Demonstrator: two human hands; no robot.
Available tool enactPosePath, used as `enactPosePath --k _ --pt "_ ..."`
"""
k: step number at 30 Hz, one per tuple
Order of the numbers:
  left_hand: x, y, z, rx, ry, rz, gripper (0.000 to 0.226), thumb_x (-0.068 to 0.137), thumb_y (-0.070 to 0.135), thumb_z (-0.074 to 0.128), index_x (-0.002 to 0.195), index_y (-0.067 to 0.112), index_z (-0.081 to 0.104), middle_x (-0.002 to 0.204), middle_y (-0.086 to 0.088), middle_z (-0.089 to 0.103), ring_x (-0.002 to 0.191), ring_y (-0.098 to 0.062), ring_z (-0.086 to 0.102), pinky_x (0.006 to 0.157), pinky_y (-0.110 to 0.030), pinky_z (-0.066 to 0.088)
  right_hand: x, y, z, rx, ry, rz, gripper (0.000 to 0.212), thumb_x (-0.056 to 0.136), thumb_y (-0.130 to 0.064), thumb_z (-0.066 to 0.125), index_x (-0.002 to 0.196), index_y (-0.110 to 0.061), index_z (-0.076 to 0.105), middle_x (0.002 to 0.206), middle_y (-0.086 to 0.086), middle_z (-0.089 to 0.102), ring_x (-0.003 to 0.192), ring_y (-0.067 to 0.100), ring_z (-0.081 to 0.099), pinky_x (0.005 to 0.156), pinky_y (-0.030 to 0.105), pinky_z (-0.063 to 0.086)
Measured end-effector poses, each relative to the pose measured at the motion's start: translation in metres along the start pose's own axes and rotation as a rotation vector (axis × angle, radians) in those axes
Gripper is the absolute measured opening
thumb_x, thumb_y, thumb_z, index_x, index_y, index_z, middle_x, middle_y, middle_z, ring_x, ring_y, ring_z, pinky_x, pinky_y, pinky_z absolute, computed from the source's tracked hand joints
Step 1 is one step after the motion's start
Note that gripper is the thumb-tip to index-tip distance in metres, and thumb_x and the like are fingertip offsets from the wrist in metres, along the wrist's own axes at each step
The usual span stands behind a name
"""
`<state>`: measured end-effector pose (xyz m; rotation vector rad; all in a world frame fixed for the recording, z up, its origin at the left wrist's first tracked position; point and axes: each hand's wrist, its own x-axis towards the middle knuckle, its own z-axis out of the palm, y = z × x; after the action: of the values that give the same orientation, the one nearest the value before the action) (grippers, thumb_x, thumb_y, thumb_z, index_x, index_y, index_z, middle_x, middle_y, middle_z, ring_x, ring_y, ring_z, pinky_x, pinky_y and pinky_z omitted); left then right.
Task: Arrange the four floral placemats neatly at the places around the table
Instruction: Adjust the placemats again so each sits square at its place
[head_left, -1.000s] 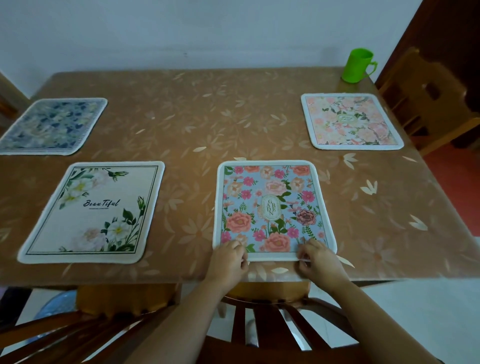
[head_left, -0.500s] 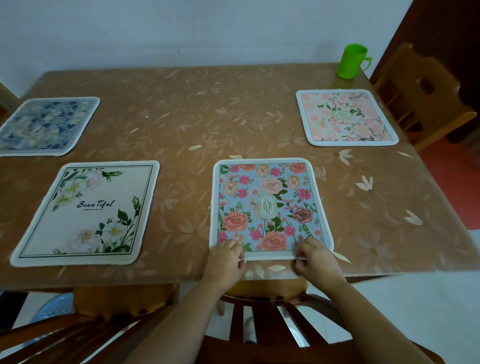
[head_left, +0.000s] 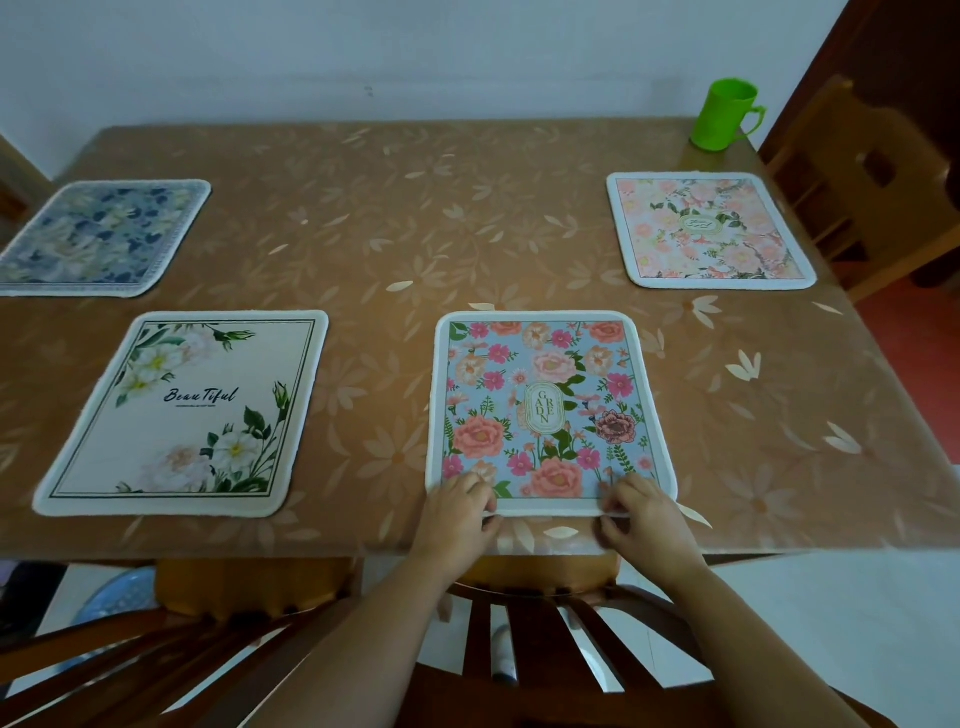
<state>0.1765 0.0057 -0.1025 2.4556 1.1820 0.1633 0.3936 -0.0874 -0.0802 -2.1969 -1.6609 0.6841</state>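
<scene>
**Both hands on the near edge of the blue floral mat**

Four placemats lie flat on the brown, leaf-patterned table (head_left: 415, 234), each squarish with rounded corners and a pale stitched border. The blue placemat (head_left: 550, 395) sits at the near edge, right of centre, covered in pink, peach and magenta blooms on a light blue ground. A gold-rimmed oval at its middle reads "GARDEN" in stacked letters.

The left hand (head_left: 460, 512) and right hand (head_left: 641, 512) each grip its near border. The fingers are curled over the top of the print and the thumbs are tucked at the edge, one hand near each near corner.

To its left, well apart, the cream placemat (head_left: 192, 410) shows white flowers at two corners, a thin dark frame line and the script "Beautiful", with a smaller line beneath that is too fine to read. The navy placemat (head_left: 104, 239) lies at the far left. The pink placemat (head_left: 709, 231) lies at the far right, and its small central oval may carry writing, but it is illegible.

A green mug (head_left: 724, 122) stands at the far right corner, beyond the pink mat.
</scene>
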Motion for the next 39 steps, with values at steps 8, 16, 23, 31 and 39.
enactPosePath --k 8,16,23,31,39 --pt "0.000 0.001 0.004 0.051 0.052 -0.043 0.038 0.085 0.038 0.057 0.114 0.015 0.052 0.117 -0.001 0.047 0.113 -0.019 0.039 0.097 -0.032 0.031 0.000 0.002 0.002 -0.028 0.015 0.000 0.025 0.079 -0.022 0.066 0.100 -0.011 0.059 0.104 0.006 0.054 0.103 0.023 0.049 0.088 0.038 0.045" --pt "0.001 0.011 0.020 0.165 -0.072 -0.048 0.052 0.094 0.037 0.032 0.142 0.020 0.023 0.151 -0.012 0.017 0.137 -0.033 0.001 0.106 -0.057 0.006 0.016 -0.004 0.037 -0.268 -0.097 0.008 0.058 0.090 -0.055 0.017 0.137 -0.036 -0.012 0.152 0.001 -0.016 0.135 0.023 -0.027 0.109 0.048 -0.013" --pt "0.046 -0.003 0.019 0.272 -0.035 0.040 0.054 0.088 0.046 0.026 0.137 0.025 0.035 0.146 -0.008 0.029 0.134 -0.036 0.025 0.102 -0.064 0.018 0.074 -0.005 0.035 -0.404 -0.112 -0.042 0.066 0.073 -0.074 -0.002 0.128 -0.048 -0.028 0.145 -0.002 -0.029 0.131 0.029 -0.034 0.104 0.062 -0.012" --pt "0.108 -0.019 0.017 0.266 0.012 0.075 0.056 0.088 0.046 0.028 0.139 0.025 0.029 0.147 -0.009 0.031 0.136 -0.035 0.020 0.100 -0.067 0.016 0.150 -0.005 0.027 -0.416 -0.055 -0.098 0.069 0.079 -0.070 0.007 0.136 -0.040 -0.017 0.151 -0.006 -0.020 0.136 0.027 -0.025 0.106 0.063 -0.009" --pt "0.172 -0.031 0.009 0.271 0.043 0.007 0.055 0.090 0.046 0.027 0.142 0.030 0.020 0.153 -0.005 0.016 0.140 -0.027 0.004 0.103 -0.066 0.007 0.199 -0.008 0.023 -0.329 0.102 0.019 0.068 0.084 -0.060 0.013 0.142 -0.029 -0.002 0.155 -0.005 -0.005 0.141 0.021 -0.011 0.110 0.061 0.000"
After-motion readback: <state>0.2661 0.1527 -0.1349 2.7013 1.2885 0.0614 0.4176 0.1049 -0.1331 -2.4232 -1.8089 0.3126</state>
